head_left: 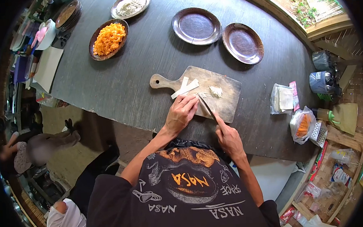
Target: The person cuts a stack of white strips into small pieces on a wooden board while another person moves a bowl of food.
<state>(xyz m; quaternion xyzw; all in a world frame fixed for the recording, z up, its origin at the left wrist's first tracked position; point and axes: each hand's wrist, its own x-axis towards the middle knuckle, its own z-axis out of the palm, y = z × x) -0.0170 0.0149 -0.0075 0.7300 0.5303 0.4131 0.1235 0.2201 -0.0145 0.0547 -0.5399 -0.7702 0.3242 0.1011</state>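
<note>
A wooden cutting board [229, 86] with a round-holed handle lies near the front edge of the dark table. My right hand [229, 137] is wrapped round a knife [207, 106], its blade angled across the board. Beside the blade, my left hand [182, 112] has its fingers bunched, pressing white food at the board; the fingers hide most of that piece. Thin white shreds [202, 94] lie at the blade tip. Flat white strips [185, 88] rest crosswise just beyond my left hand. A small heap of fine white shreds [215, 91] sits right of the knife.
Beyond the board stand two brown plates [196, 26] [243, 43]. At the back left are a bowl of orange shreds [109, 39] and a plate of white shreds [131, 5]. Bagged carrots [303, 125] lie at the right edge. Other people sit at the lower left.
</note>
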